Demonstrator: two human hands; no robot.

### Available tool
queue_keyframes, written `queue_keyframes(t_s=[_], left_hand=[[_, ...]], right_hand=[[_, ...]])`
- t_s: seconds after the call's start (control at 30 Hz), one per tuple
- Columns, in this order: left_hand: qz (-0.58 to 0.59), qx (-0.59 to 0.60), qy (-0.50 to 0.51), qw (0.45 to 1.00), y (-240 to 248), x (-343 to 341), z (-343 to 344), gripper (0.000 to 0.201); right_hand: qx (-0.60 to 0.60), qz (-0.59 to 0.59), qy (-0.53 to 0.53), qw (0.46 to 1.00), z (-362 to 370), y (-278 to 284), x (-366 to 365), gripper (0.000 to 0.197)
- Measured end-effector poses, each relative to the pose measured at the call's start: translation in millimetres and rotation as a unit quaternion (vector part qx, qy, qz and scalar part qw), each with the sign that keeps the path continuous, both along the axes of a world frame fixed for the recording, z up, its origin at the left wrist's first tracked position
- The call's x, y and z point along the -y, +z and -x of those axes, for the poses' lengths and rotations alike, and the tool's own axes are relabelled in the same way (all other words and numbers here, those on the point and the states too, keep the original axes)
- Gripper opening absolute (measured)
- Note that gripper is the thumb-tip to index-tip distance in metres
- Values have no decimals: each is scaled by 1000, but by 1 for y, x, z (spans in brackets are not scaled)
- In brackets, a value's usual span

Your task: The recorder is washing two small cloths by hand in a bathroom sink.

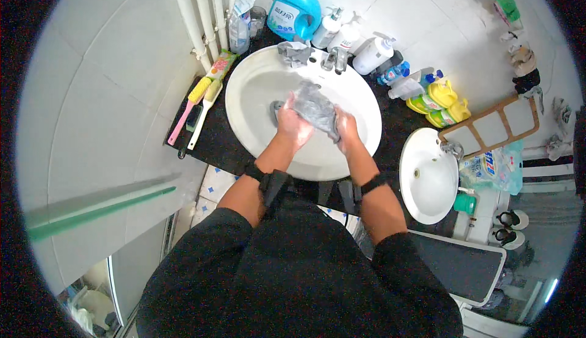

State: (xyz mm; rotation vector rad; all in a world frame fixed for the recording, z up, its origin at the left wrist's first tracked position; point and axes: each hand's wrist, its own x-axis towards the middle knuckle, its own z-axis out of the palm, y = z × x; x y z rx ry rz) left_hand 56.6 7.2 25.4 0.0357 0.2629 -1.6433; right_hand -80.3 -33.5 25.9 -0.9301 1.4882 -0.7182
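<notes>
Over the white oval sink, a wet-looking grey cloth is stretched between my two hands. My left hand grips its left side, with whitish suds on the skin. At the cloth's right end, my right hand has its fingers closed round the fabric. Another grey piece of fabric lies in the basin by my left hand, partly hidden by it. A crumpled grey cloth rests on the sink's back rim, left of the metal faucet. The cloth's exact kind is unclear.
Behind the sink stand a blue detergent jug, several pump bottles and yellow bottles. Two brushes, one pink-handled and one white-handled, lie on the left counter. A smaller sink sits at the right.
</notes>
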Motion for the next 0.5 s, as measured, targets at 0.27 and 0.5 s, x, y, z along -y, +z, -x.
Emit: queue_keyframes(t_s=[0.27, 0.5], left_hand=[[-158, -25, -11, 987, -32, 2, -19, 48], [-118, -36, -167, 978, -48, -4, 4, 41]], right_hand=[[272, -41, 21, 961, -12, 31, -25, 28], [262, -99, 19, 960, 1, 11, -25, 34]])
